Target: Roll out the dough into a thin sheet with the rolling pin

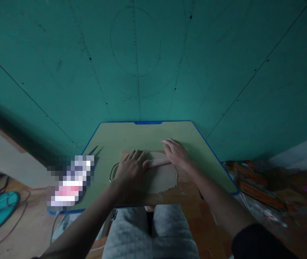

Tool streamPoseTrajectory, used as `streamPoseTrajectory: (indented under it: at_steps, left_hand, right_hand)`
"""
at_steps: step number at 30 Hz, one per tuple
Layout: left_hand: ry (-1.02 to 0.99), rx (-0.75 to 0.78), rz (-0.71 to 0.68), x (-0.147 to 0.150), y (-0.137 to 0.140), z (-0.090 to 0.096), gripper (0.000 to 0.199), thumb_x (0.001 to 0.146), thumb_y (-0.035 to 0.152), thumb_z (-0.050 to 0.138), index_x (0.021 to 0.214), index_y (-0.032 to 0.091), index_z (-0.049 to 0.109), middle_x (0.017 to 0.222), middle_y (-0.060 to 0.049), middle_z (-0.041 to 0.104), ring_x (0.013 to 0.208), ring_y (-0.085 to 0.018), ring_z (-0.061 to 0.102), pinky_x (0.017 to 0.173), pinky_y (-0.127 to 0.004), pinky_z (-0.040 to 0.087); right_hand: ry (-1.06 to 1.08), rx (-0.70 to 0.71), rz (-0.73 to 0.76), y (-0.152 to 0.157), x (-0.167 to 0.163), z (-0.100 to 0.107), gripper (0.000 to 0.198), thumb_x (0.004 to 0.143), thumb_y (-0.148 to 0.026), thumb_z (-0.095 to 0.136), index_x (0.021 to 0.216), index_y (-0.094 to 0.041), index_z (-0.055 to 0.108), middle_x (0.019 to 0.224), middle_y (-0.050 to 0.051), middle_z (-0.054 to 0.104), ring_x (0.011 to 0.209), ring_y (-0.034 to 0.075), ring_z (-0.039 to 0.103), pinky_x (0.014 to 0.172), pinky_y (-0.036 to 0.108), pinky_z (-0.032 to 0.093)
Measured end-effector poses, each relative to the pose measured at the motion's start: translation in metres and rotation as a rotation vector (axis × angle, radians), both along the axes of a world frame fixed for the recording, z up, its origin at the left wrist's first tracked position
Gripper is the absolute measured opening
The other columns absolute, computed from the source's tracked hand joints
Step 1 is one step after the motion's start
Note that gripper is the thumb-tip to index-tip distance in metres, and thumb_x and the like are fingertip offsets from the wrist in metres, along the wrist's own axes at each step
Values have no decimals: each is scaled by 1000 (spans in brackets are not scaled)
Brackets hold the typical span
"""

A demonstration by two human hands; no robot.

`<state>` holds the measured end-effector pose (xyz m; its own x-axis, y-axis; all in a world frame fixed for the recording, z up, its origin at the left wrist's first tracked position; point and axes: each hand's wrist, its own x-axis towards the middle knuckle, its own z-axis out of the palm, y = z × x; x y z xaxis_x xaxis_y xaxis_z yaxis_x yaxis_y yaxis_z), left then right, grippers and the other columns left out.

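A pale rolling pin (159, 162) lies across a thin flat sheet (160, 178) with a ragged near edge; dough or clay, I cannot tell which. My left hand (133, 165) rests over the pin's left part, fingers reaching forward and thumb by the pin, hiding that end. Over the right end is my right hand (176, 153), its fingers bent together and pointing left. Beneath the sheet is a brown wooden board (166, 198), with a metal loop handle (110, 173) at its left side.
The board sits on a pale green, blue-edged tabletop (148, 136) against a green wall (148, 82). At left lie a pixelated device (71, 183) with a cable and a thin pointed tool (93, 150). Orange-and-black bundles (253, 183) are on the floor at right, a teal round object (1, 212) at left.
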<state>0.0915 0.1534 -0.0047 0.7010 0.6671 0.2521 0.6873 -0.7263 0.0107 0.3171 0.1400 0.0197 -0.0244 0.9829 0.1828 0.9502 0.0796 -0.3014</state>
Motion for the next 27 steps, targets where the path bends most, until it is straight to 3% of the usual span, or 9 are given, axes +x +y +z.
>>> streamPoseTrajectory:
  at_steps: [6,10,15,18,24,27]
  left_hand:
    - [72,-120,-226,-9,-4,2,54,104,50,30,145,17,44,151,-15,48,144,-30,39,111,-45,41]
    - [104,-232,-243,6,-9,7,56,104,41,32,153,14,31,158,-16,38,148,-31,31,117,-49,34]
    - [76,-395,-293,14,-30,17,64,103,32,35,160,16,9,164,-16,22,152,-31,20,121,-52,28]
    - [32,-394,-302,14,-37,17,68,102,32,36,160,20,2,166,-14,16,152,-32,15,122,-57,24]
    - [-16,-405,-333,18,-51,17,79,101,42,42,159,22,-8,166,-15,15,152,-32,12,121,-58,26]
    - [-15,-438,-323,25,-64,21,84,100,45,46,159,20,-9,165,-16,10,152,-33,7,120,-58,27]
  right_hand:
    - [6,-141,12,15,6,-6,41,102,-19,28,119,-18,65,128,7,67,119,16,59,97,26,42]
    - [-6,-240,28,41,-6,2,40,102,-25,30,105,-20,69,116,8,73,107,21,65,88,30,46]
    - [4,-218,18,57,-26,10,43,102,-25,24,117,-17,64,128,11,67,118,23,59,97,35,42]
    - [9,-214,70,53,-30,8,43,102,-27,25,118,-18,65,131,9,66,122,22,57,103,36,38]
    - [15,-222,91,26,-19,2,52,103,-39,28,146,-17,47,158,9,41,150,25,25,122,45,13]
    - [10,-246,81,5,-10,1,54,103,-40,29,151,-18,41,161,9,34,152,23,18,123,46,8]
